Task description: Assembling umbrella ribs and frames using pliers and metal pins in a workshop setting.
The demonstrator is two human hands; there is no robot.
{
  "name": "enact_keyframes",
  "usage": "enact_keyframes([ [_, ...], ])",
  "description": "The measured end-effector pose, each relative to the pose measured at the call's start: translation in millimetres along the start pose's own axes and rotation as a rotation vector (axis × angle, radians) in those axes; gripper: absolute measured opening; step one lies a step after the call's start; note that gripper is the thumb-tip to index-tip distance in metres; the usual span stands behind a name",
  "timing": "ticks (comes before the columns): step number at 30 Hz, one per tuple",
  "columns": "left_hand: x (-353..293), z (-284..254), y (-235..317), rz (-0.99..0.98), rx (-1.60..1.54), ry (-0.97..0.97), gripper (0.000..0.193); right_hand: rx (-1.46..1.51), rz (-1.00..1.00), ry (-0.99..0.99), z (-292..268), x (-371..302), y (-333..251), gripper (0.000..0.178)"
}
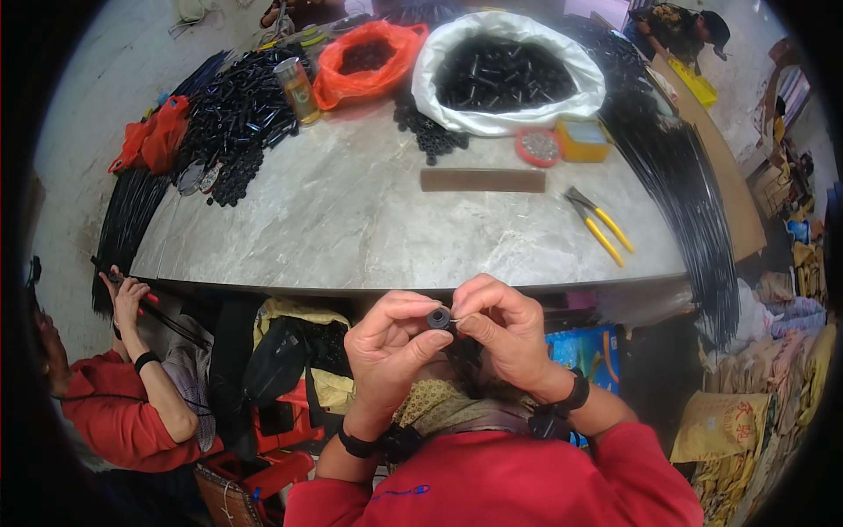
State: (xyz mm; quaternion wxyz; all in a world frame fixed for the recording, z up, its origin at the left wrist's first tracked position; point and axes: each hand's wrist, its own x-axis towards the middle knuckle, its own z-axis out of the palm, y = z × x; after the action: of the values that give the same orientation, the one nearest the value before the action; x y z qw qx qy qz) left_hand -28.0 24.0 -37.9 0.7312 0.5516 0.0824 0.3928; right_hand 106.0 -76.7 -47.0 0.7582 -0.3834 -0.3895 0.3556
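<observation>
Below the desk (369, 237) edge, lower centre: left hand (386, 351) and right hand (505, 338) pinch one black cap (438, 318) between fingertips, raised close for sight.

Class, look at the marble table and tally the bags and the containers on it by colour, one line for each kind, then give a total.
Orange bags: 2, the second at the table's left edge
White bag: 1
Yellow box: 1
Red round dish: 1
Clear bottle: 1
Total: 6
</observation>
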Motion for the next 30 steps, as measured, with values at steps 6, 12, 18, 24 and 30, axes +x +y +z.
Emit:
enact_keyframes([
  [6, 0.4, 0.8, -0.3, -0.005, 0.004, -0.005, 0.029, 0.021, -0.017, -0.001, -0.4, -0.4, 0.5, 0.008],
  [12, 0.5, 6.0, 3.4, -0.038, -0.001, 0.037, 0.032, 0.008, -0.039, -0.002, -1.2, -0.7, 1.9, 0.009],
  [18, 0.6, 2.4, 1.3, -0.007, -0.002, -0.007, 0.03, 0.019, -0.058, 0.003, -1.3, -1.4, 5.2, 0.009],
  [24, 1.0, 4.3, 2.8, -0.011, 0.009, 0.036, 0.031, -0.069, -0.094, -0.027, -2.8, 0.4, 3.9, 0.01],
  [30, -0.6, -0.5, 3.8, 0.009, 0.011, -0.011, 0.027, -0.141, -0.083, -0.051, -0.8, 1.3, -3.5, 0.01],
])
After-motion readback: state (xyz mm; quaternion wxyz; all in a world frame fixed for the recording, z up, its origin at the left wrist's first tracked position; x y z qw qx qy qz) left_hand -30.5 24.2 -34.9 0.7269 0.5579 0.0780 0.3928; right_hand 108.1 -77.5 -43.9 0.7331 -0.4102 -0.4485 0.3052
